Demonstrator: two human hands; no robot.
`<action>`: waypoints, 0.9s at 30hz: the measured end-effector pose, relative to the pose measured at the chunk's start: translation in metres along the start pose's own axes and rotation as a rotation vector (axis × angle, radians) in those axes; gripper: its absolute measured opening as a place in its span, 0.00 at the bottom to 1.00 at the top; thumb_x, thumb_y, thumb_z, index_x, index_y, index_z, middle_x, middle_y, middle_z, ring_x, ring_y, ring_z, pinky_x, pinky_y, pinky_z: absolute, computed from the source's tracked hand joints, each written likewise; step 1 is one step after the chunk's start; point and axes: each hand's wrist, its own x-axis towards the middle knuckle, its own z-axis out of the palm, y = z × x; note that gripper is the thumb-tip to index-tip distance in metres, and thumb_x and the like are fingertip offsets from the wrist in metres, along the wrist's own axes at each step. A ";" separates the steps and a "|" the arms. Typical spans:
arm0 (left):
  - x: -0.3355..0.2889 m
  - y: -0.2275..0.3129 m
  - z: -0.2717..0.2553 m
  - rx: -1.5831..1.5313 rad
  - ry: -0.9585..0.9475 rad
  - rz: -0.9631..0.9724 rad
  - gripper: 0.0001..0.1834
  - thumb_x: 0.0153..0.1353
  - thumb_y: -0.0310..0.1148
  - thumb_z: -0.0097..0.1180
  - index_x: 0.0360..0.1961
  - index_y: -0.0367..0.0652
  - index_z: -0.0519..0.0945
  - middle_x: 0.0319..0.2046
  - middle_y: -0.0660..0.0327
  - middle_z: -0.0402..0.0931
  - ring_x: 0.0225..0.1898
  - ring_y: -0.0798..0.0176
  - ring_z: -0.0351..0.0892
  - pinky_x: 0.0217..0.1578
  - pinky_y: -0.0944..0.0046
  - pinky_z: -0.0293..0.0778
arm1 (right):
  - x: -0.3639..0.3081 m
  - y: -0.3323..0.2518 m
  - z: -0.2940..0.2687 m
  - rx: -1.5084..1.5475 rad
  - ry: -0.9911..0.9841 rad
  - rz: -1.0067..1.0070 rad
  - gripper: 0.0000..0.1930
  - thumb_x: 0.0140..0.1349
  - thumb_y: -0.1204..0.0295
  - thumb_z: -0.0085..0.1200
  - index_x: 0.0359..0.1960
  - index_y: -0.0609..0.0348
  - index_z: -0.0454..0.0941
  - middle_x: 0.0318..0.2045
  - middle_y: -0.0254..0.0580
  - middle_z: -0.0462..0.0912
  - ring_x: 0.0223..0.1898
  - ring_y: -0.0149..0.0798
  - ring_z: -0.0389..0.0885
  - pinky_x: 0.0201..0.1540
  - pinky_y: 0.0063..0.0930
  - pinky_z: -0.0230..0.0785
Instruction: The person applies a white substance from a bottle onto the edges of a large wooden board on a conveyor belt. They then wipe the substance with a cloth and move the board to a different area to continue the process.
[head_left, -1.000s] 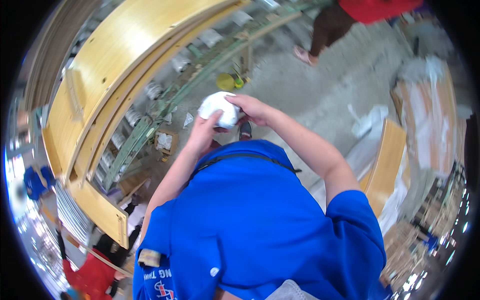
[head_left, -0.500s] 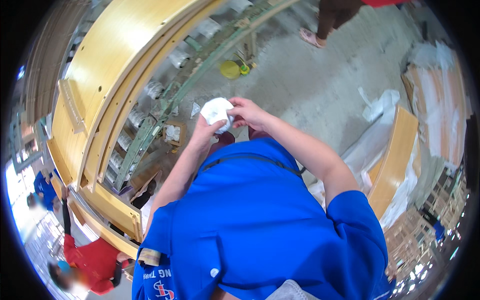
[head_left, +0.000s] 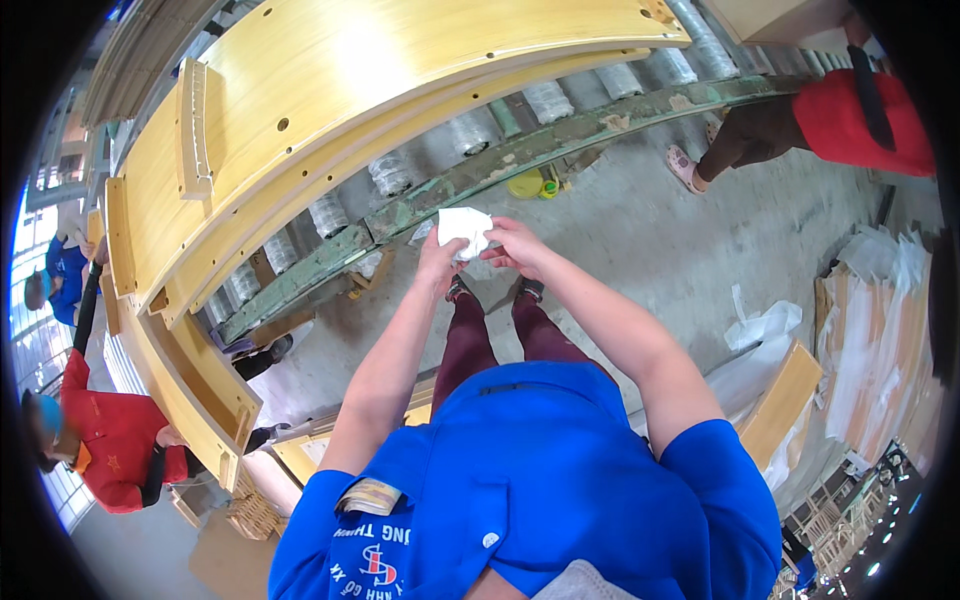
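A crumpled, folded white cloth (head_left: 463, 226) is held in front of my body, between both hands; it may be paper, I cannot tell for sure. My left hand (head_left: 438, 264) grips its lower left side, the thumb laid across the front. At the cloth's right edge, my right hand (head_left: 514, 246) pinches it between thumb and fingers. Ahead and to the left lies a large pale wooden panel (head_left: 400, 75) with drilled holes, apart from both hands. A short wooden strip (head_left: 192, 130) with a white line along it is on the panel's left part.
A roller conveyor with a worn green rail (head_left: 440, 203) bears the panels. Below it is a yellow round item (head_left: 525, 184). Co-workers in red stand at left (head_left: 115, 440) and far right (head_left: 865, 125). Plastic-wrapped boards (head_left: 880, 340) and a wooden board (head_left: 780, 405) stand at right.
My view has swung, bringing the panel and conveyor across the front. The white cloth now looks flatter and more squared between my hands. The person at far right shows more fully.
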 end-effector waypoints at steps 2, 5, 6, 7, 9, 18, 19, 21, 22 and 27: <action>0.012 0.002 -0.009 -0.055 0.021 0.068 0.26 0.53 0.24 0.56 0.54 0.49 0.66 0.45 0.64 0.73 0.43 0.66 0.73 0.38 0.61 0.68 | 0.019 -0.007 0.010 -0.007 -0.017 -0.033 0.19 0.62 0.70 0.48 0.55 0.54 0.67 0.42 0.37 0.77 0.34 0.30 0.80 0.29 0.21 0.71; 0.032 0.000 -0.027 -0.155 0.112 0.184 0.22 0.52 0.22 0.57 0.50 0.44 0.70 0.45 0.61 0.74 0.44 0.63 0.74 0.40 0.62 0.69 | 0.039 -0.006 0.024 0.049 -0.051 -0.103 0.20 0.62 0.72 0.48 0.57 0.55 0.66 0.46 0.38 0.77 0.38 0.32 0.81 0.31 0.22 0.71; 0.038 -0.001 -0.031 -0.194 0.134 0.247 0.22 0.52 0.21 0.57 0.49 0.43 0.71 0.45 0.61 0.74 0.44 0.62 0.74 0.41 0.62 0.70 | 0.045 -0.005 0.028 0.079 -0.061 -0.129 0.20 0.62 0.72 0.48 0.57 0.55 0.66 0.47 0.38 0.77 0.39 0.32 0.81 0.32 0.23 0.71; 0.043 -0.003 -0.036 -0.233 0.157 0.311 0.21 0.52 0.21 0.57 0.49 0.41 0.72 0.45 0.60 0.74 0.45 0.61 0.74 0.42 0.61 0.70 | 0.051 -0.004 0.032 0.113 -0.078 -0.156 0.19 0.62 0.73 0.47 0.56 0.54 0.67 0.46 0.37 0.77 0.40 0.32 0.81 0.31 0.23 0.71; 0.051 -0.006 -0.043 -0.270 0.276 0.429 0.19 0.52 0.21 0.56 0.48 0.36 0.72 0.45 0.60 0.75 0.46 0.63 0.74 0.47 0.63 0.68 | 0.062 -0.002 0.042 0.182 -0.109 -0.211 0.19 0.61 0.74 0.47 0.55 0.53 0.68 0.45 0.33 0.79 0.41 0.32 0.80 0.31 0.25 0.70; 0.047 -0.021 -0.054 0.266 0.525 0.565 0.28 0.54 0.30 0.58 0.55 0.34 0.66 0.51 0.56 0.70 0.51 0.61 0.69 0.52 0.63 0.63 | 0.066 0.013 0.030 -0.495 0.095 -0.491 0.17 0.58 0.74 0.50 0.50 0.62 0.72 0.43 0.42 0.79 0.30 0.34 0.79 0.32 0.28 0.72; 0.037 -0.022 -0.054 0.289 0.545 0.497 0.28 0.54 0.32 0.58 0.55 0.35 0.66 0.50 0.55 0.70 0.52 0.60 0.68 0.53 0.61 0.62 | 0.053 0.015 0.020 -0.369 0.019 -0.534 0.16 0.58 0.72 0.53 0.48 0.62 0.74 0.39 0.40 0.80 0.27 0.30 0.78 0.30 0.26 0.71; 0.015 -0.023 -0.042 0.308 0.546 0.387 0.28 0.55 0.33 0.58 0.55 0.35 0.67 0.49 0.54 0.69 0.51 0.60 0.68 0.54 0.61 0.62 | 0.011 0.007 -0.013 -0.381 -0.044 -0.394 0.10 0.61 0.69 0.53 0.43 0.58 0.77 0.28 0.31 0.79 0.28 0.24 0.75 0.28 0.20 0.67; -0.003 -0.020 -0.033 0.313 0.527 0.342 0.28 0.55 0.34 0.58 0.55 0.36 0.67 0.48 0.55 0.69 0.50 0.61 0.68 0.53 0.61 0.62 | -0.013 0.009 -0.032 -0.408 -0.004 -0.375 0.09 0.61 0.69 0.53 0.40 0.59 0.77 0.28 0.30 0.78 0.28 0.24 0.75 0.28 0.20 0.66; -0.092 -0.001 0.009 0.471 -0.360 0.080 0.09 0.61 0.29 0.54 0.42 0.41 0.76 0.36 0.67 0.74 0.36 0.74 0.71 0.39 0.73 0.67 | -0.144 0.031 -0.086 -0.463 -0.011 -0.321 0.07 0.60 0.70 0.54 0.35 0.61 0.78 0.26 0.29 0.77 0.29 0.21 0.72 0.31 0.18 0.65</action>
